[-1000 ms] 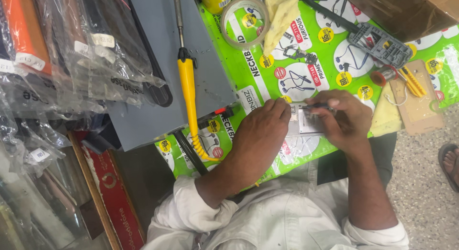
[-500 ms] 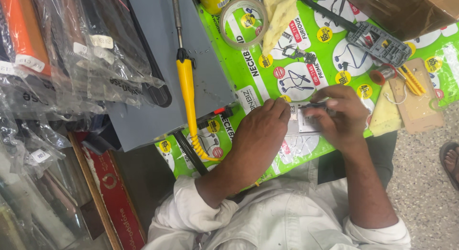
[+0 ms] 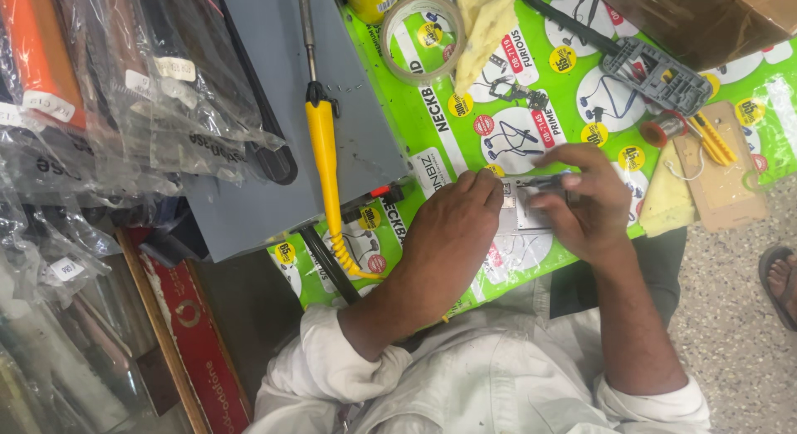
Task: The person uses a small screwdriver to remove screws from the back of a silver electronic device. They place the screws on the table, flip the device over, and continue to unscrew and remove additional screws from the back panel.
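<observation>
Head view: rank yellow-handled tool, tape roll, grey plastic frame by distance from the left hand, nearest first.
From the left hand:
1. Yellow-handled tool, just left of it, lying along the grey box.
2. Tape roll, up the frame, above the hand.
3. Grey plastic frame, far upper right, past the right hand.

A yellow-handled soldering iron [image 3: 322, 156] lies on a grey box [image 3: 365, 110] beside a bright green printed mat [image 3: 531, 110].

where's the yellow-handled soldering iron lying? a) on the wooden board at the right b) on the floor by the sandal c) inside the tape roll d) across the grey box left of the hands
d: the yellow-handled soldering iron lies along the grey box, left of the left hand and the right hand, its coiled cord trailing onto the green mat.
</observation>
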Demonstrator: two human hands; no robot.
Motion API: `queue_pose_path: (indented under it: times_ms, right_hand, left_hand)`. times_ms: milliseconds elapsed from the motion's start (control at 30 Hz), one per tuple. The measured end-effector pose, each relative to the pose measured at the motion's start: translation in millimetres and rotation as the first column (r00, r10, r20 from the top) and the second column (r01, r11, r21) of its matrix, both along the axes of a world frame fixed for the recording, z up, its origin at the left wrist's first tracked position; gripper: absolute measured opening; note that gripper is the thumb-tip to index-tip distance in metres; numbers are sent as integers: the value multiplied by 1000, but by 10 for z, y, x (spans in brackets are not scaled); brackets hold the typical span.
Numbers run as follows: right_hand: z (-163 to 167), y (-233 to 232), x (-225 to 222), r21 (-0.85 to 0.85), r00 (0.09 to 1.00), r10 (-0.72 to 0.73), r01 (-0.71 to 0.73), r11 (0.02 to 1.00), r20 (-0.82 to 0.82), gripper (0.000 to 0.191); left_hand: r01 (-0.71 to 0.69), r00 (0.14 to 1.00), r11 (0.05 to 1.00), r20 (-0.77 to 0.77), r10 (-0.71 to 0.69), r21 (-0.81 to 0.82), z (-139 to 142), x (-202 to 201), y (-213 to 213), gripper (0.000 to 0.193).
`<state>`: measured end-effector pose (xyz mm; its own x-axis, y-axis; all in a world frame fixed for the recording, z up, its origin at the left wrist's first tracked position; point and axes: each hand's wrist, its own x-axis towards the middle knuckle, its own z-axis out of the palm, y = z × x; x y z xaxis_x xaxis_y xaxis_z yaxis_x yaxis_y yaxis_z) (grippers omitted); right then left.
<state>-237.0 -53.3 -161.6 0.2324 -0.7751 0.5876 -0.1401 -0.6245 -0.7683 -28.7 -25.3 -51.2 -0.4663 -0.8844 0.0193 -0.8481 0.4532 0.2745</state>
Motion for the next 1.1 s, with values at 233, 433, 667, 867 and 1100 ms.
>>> queue_pose_path:
  times_ms: [233, 433, 667, 867, 1100]
  right_hand:
    - [26, 10, -35, -60, 992, 125, -123, 991, 26, 53]
    - [161, 81, 14, 153, 977, 101, -131, 979, 190, 48]
    - [190, 122, 22, -54, 996, -39, 44, 998, 84, 53]
    - [358, 252, 19, 247, 904, -234, 150, 957, 359, 37]
    - [809, 187, -21, 99, 848, -88, 163, 982, -522, 28]
  left_hand:
    - [-3, 1000, 999, -8, 3, -40, 50, -30, 22, 33]
    - [5, 1000, 999, 13, -4, -35, 80, -22, 63, 32]
    - [0, 1000, 999, 6, 1, -40, 91, -4, 115, 32]
    - [10, 1000, 999, 10, -9, -39, 126, 27, 135, 30]
    - [6, 1000, 995, 28, -3, -101, 127, 91, 179, 31]
